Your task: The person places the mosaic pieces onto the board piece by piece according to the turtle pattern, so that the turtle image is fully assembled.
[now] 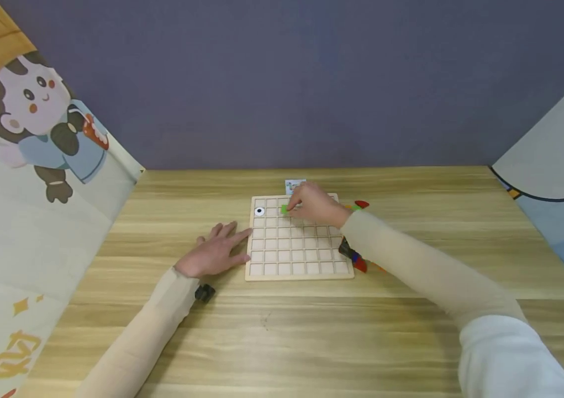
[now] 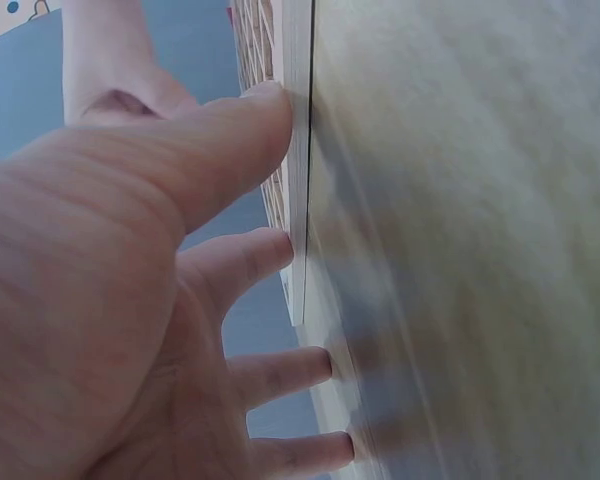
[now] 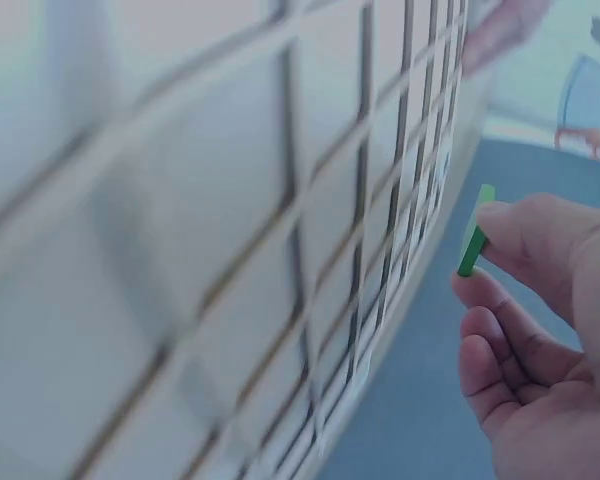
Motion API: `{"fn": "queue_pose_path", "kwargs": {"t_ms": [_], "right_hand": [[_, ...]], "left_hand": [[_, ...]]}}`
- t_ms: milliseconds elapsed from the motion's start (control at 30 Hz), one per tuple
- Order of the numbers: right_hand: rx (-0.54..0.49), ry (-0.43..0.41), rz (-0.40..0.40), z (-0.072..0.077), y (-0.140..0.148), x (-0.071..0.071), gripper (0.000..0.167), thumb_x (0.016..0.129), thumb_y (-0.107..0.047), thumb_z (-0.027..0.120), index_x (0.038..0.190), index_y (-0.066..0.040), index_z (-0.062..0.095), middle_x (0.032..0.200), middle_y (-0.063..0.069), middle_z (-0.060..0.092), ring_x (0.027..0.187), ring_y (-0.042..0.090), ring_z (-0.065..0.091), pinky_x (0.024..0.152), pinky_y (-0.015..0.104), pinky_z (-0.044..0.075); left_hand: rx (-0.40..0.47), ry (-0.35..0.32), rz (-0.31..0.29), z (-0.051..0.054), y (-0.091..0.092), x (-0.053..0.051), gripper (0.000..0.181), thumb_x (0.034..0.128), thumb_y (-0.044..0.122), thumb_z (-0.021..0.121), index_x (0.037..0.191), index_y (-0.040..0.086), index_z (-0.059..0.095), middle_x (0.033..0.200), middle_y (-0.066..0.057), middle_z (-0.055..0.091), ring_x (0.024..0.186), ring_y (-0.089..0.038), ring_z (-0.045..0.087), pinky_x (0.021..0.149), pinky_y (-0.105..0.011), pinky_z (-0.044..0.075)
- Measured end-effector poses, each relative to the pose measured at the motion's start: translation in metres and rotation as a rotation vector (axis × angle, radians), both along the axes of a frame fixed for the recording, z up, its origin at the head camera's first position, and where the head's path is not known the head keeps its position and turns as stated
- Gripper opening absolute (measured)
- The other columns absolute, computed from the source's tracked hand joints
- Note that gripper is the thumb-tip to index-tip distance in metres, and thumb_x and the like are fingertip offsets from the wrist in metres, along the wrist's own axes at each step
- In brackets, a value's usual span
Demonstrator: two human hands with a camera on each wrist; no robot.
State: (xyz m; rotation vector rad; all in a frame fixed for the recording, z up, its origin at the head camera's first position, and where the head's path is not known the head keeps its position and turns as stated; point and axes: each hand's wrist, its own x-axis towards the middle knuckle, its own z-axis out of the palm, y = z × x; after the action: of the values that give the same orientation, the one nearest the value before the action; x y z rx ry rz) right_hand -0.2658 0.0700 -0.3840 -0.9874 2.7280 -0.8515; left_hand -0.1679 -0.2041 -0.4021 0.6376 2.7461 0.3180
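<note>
A wooden grid board [image 1: 298, 257] with square cells lies on the table. My right hand [image 1: 315, 204] is over its far rows and pinches a small flat green tile [image 3: 477, 232] between thumb and finger. In the right wrist view the tile stands edge-on, apart from the grid. My left hand [image 1: 214, 254] is spread at the board's left side, thumb and index finger touching the edge and the other fingertips on the table. A round white piece with a black dot [image 1: 259, 211] sits in a cell near the far left corner.
A small picture card [image 1: 294, 185] lies behind the board. To the right are colored pieces, partly under my right sleeve: a red one [image 1: 361, 204] and a dark and red one [image 1: 353, 257]. A dark wall [image 1: 311, 83] rises behind the table [image 1: 286, 342].
</note>
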Motion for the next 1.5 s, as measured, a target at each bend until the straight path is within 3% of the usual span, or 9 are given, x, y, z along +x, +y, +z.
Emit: {"fn": "queue_pose_path", "kwargs": {"t_ms": [167, 267, 400, 633, 1033, 1233, 1500], "right_hand": [[-0.002, 0.001, 0.065, -0.005, -0.033, 0.001, 0.008, 0.082, -0.01, 0.074, 0.089, -0.007, 0.077, 0.085, -0.003, 0.066, 0.076, 0.012, 0.057, 0.074, 0.028, 0.047], [0.012, -0.041, 0.065, -0.009, -0.047, 0.001, 0.008, 0.081, -0.009, 0.074, 0.089, -0.007, 0.076, 0.085, -0.003, 0.066, 0.077, 0.011, 0.057, 0.07, 0.023, 0.049], [0.045, -0.063, 0.047, -0.012, -0.058, 0.002, 0.008, 0.082, -0.007, 0.073, 0.089, -0.009, 0.076, 0.085, -0.004, 0.065, 0.081, 0.01, 0.056, 0.071, 0.02, 0.049], [0.095, 0.009, 0.048, -0.013, -0.065, 0.003, 0.01, 0.08, -0.005, 0.071, 0.087, -0.01, 0.077, 0.081, -0.005, 0.063, 0.081, 0.011, 0.054, 0.074, 0.022, 0.047], [0.149, 0.088, 0.093, -0.013, -0.069, 0.007, 0.011, 0.082, -0.004, 0.069, 0.09, -0.008, 0.076, 0.088, -0.001, 0.062, 0.085, 0.013, 0.052, 0.084, 0.023, 0.044], [0.124, 0.03, 0.1, -0.007, -0.055, 0.008, 0.015, 0.088, -0.008, 0.065, 0.1, -0.006, 0.074, 0.091, -0.001, 0.06, 0.085, 0.013, 0.052, 0.077, 0.022, 0.046], [0.012, -0.032, -0.072, 0.009, 0.019, -0.011, 0.017, 0.089, -0.005, 0.065, 0.104, -0.004, 0.073, 0.093, 0.005, 0.057, 0.083, 0.021, 0.053, 0.068, 0.034, 0.045]], "left_hand": [[-0.002, -0.007, 0.003, 0.003, 0.003, -0.002, 0.066, 0.0954, 0.051, 0.046, 0.152, 0.025, 0.023, 0.155, -0.02, 0.01, 0.135, -0.052, 0.011, 0.09, -0.078, 0.019], [0.006, -0.009, 0.003, 0.003, 0.004, -0.003, 0.066, 0.0953, 0.051, 0.047, 0.152, 0.024, 0.024, 0.155, -0.02, 0.01, 0.135, -0.052, 0.01, 0.089, -0.079, 0.019], [0.011, -0.007, 0.001, 0.004, 0.006, -0.003, 0.067, 0.0952, 0.05, 0.047, 0.152, 0.024, 0.023, 0.155, -0.021, 0.01, 0.135, -0.052, 0.01, 0.089, -0.079, 0.019], [-0.003, -0.011, 0.002, 0.006, 0.008, -0.004, 0.067, 0.0955, 0.05, 0.047, 0.152, 0.025, 0.022, 0.155, -0.02, 0.01, 0.135, -0.052, 0.01, 0.09, -0.078, 0.019], [0.0, -0.025, 0.015, 0.005, 0.007, -0.005, 0.067, 0.0949, 0.052, 0.047, 0.152, 0.027, 0.022, 0.155, -0.02, 0.009, 0.135, -0.052, 0.009, 0.09, -0.078, 0.019], [-0.008, -0.025, 0.017, 0.004, 0.008, -0.004, 0.066, 0.0954, 0.05, 0.047, 0.152, 0.025, 0.023, 0.155, -0.021, 0.009, 0.134, -0.053, 0.01, 0.089, -0.078, 0.019], [-0.002, -0.025, 0.026, 0.002, 0.006, -0.004, 0.067, 0.0951, 0.052, 0.046, 0.152, 0.027, 0.021, 0.155, -0.019, 0.008, 0.135, -0.052, 0.008, 0.091, -0.078, 0.017]]}}
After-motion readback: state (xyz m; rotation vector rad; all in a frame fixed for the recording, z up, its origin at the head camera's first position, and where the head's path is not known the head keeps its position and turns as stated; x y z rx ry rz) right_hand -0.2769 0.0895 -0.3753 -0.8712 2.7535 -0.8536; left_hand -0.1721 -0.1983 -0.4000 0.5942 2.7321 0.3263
